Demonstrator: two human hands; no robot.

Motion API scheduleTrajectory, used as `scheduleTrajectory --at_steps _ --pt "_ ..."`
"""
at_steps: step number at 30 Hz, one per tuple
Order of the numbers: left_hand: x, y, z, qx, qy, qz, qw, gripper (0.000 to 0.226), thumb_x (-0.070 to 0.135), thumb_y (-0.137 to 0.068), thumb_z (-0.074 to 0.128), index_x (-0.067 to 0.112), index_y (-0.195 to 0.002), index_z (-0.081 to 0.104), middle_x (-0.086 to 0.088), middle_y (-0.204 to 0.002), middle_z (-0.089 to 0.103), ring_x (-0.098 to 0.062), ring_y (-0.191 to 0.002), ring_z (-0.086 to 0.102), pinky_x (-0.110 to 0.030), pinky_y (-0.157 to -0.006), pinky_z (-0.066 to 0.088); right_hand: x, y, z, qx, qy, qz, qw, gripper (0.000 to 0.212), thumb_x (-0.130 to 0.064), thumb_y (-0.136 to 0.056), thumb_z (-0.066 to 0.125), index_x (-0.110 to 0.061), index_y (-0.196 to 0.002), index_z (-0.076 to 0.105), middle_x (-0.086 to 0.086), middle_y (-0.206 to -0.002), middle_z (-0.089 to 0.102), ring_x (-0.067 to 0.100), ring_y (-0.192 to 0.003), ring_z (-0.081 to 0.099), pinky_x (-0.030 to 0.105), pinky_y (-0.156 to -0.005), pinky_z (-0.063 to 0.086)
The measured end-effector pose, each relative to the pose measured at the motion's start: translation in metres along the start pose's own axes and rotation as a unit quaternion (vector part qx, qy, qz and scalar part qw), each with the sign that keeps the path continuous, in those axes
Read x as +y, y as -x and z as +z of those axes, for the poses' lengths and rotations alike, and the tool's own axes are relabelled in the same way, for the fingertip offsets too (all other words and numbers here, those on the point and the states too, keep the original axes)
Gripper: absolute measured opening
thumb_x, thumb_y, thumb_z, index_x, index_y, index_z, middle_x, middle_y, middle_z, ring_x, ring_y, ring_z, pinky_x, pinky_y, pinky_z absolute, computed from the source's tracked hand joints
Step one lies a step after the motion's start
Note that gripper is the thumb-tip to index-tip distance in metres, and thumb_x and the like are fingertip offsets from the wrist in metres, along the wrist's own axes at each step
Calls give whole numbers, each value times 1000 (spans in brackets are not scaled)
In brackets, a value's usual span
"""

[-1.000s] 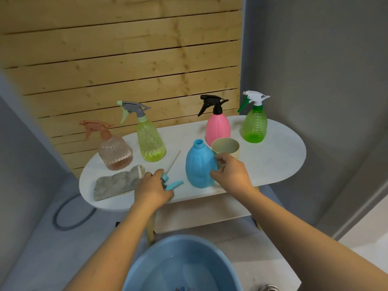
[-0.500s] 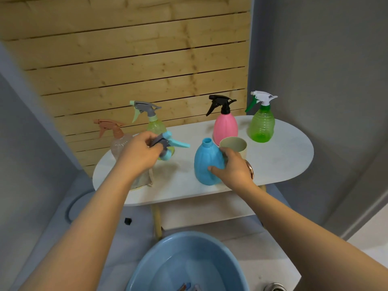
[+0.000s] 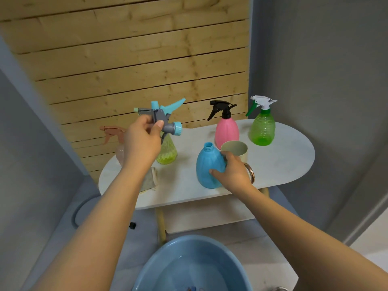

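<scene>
Left hand [image 3: 142, 139] holds sprayer [image 3: 160, 117] (apparently by fingers [image 3: 144, 120]).

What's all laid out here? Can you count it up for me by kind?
Spray bottles with trigger heads: 4 (peach, yellow, pink, green)
Blue bottle without a head: 1
Loose trigger head, in the left hand: 1
Cup: 1
Cloth: 1
Basin: 1
Total: 9

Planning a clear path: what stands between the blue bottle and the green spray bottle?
Head view: a beige cup, right beside the blue bottle that the right hand grips; then bare table top.
</scene>
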State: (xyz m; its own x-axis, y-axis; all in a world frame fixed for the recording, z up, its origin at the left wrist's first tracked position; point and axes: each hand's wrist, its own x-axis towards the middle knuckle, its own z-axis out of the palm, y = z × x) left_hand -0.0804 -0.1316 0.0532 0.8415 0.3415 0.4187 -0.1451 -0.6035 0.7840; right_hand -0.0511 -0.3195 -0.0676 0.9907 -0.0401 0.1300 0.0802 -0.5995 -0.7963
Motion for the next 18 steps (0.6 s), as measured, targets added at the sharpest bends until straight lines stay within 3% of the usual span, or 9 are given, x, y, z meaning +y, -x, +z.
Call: scheduleTrajectory --at_steps 4,12,18 --pt "2 3 4 6 -59 18 998 19 24 -96 53 12 -108 63 1 -94 64 -18 -83 57 -28 -70 39 1 -2 0 -2 2 1 1000 62 -25 -80 71 -15 -134 42 6 -128 49 24 -116 49 34 -95 41" --pt "1 -1 -2 18 -119 26 992 19 27 -95 52 16 -107 63 2 -90 63 -30 -93 61 -43 -80 50 4 -4 -1 -10 11 6 1000 62 -25 -81 69 -17 -136 40 5 -131 47 25 -117 48 35 -96 41" --pt "2 -2 -9 29 -96 30 994 20 21 -96 52 9 -108 62 -1 -88 62 -25 -82 59 -32 -70 42 3 -5 0 -11 19 4 1000 62 -25 -81 69 -17 -135 40 5 -131 47 25 -117 48 37 -97 42"
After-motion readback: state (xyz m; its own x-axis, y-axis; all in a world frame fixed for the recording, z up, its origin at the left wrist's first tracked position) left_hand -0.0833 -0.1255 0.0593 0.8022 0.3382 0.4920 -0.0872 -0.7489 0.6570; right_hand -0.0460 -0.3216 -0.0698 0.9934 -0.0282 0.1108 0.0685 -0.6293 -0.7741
